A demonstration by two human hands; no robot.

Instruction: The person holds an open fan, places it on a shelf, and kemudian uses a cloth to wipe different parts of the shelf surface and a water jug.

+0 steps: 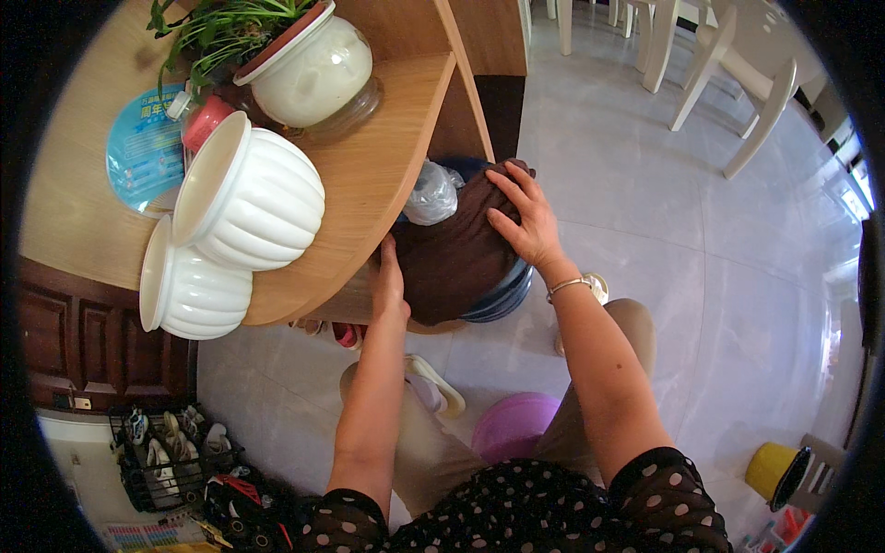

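Note:
A dark brown cloth lies bunched over a round dark blue container beside the wooden shelf unit. My right hand rests on the cloth's upper right part, its fingers spread and stretched out. At the cloth's left side is my left hand, with straight fingers lying along it and the fingertips partly hidden near the shelf edge. A crumpled clear plastic bag pokes up beside the cloth, next to the shelf. What lies under the cloth is hidden.
On the curved wooden shelf stand two white ribbed pots and a potted plant. A purple stool is between my legs. White chairs stand at the far right, a shoe rack at the lower left.

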